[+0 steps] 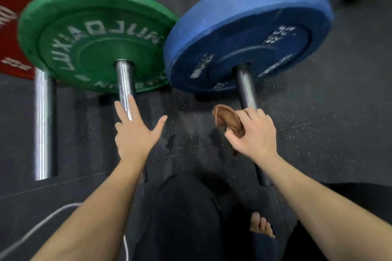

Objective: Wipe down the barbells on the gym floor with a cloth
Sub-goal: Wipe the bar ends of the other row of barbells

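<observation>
Pinching the cloth point(228, 119), right hand point(254, 135) covers the blue-plate bar point(246, 87); left hand point(133, 135) splayed, perhaps touching green-plate bar point(125, 82).

Green plate point(95, 40): white "LUXIAOJUN", seen upside down. Blue plate point(248, 32) & red plate point(12, 27) txt too blurred.

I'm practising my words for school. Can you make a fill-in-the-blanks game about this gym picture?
The right hand holds a cloth of the colour ____.
That hand is at the right bar, whose plate is coloured ____.
The left hand, fingers spread, reaches the middle bar, whose plate is coloured ____.
Missing words: brown, blue, green.
</observation>
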`<state>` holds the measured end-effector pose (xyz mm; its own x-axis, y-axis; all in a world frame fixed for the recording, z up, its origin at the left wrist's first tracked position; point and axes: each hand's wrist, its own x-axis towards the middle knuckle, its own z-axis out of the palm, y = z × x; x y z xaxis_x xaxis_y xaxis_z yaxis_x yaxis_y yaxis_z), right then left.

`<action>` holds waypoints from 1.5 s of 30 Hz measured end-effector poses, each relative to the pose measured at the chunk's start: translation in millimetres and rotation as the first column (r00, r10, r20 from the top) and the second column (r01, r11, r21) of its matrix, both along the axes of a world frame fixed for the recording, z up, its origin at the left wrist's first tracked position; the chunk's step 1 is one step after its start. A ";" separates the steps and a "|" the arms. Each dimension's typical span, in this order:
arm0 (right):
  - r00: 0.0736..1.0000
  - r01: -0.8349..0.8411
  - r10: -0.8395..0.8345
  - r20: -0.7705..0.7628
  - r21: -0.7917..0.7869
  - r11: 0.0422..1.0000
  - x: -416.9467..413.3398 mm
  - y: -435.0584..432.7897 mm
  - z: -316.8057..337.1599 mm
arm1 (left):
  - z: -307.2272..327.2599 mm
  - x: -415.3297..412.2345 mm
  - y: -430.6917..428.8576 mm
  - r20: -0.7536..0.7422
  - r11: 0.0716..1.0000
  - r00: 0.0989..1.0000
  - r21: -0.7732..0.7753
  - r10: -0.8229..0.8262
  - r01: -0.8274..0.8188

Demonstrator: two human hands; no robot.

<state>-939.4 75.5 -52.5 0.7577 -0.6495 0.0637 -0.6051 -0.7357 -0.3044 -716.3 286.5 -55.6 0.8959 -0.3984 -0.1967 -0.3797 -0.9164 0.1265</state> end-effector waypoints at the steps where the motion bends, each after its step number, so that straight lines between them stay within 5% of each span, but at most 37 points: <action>1: 1.000 0.015 -0.015 0.025 0.005 1.000 -2.4 0.1 -0.8 | -0.7 -0.9 -0.1 0.008 1.000 1.000 -0.007 -0.009 0.009; 13: 0.995 0.047 -0.048 -0.082 -0.012 0.999 -5.7 2.3 1.5 | -5.1 -1.8 8.1 0.025 0.998 0.999 -0.051 -0.021 0.022; 19: 0.959 -0.011 0.125 -0.255 0.406 0.914 -1.2 -18.1 71.9 | 1.5 0.5 11.3 0.011 0.998 1.000 -0.061 -0.016 0.017; 23: 0.997 0.046 -0.028 -0.078 0.248 0.968 0.6 -40.8 105.7 | -0.6 0.8 11.6 0.018 0.996 1.000 -0.085 -0.003 0.004; 27: 0.957 0.265 -0.286 0.040 0.269 0.926 13.5 -56.3 82.3 | -6.8 1.6 10.2 0.046 0.997 0.999 -0.080 0.000 0.004; 32: 0.948 0.253 -0.287 0.137 0.221 0.942 31.4 -77.3 53.0 | -13.7 3.4 9.1 0.068 0.998 0.998 -0.063 0.015 -0.011; 37: 0.923 0.383 -0.358 -0.138 0.271 0.883 61.2 -81.3 25.1 | -14.3 3.2 8.1 0.082 0.997 0.996 -0.076 0.017 -0.011; 45: 0.966 0.248 -0.228 -0.121 0.196 0.949 70.8 -83.9 19.0 | -13.5 2.7 6.1 0.095 0.998 0.995 -0.064 0.022 -0.016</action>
<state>-868.5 -8.4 -33.5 0.5755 -0.8026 -0.1568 -0.7883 -0.4934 -0.3676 -713.6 292.6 -69.1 0.9168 -0.3903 -0.0844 -0.3757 -0.9148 0.1485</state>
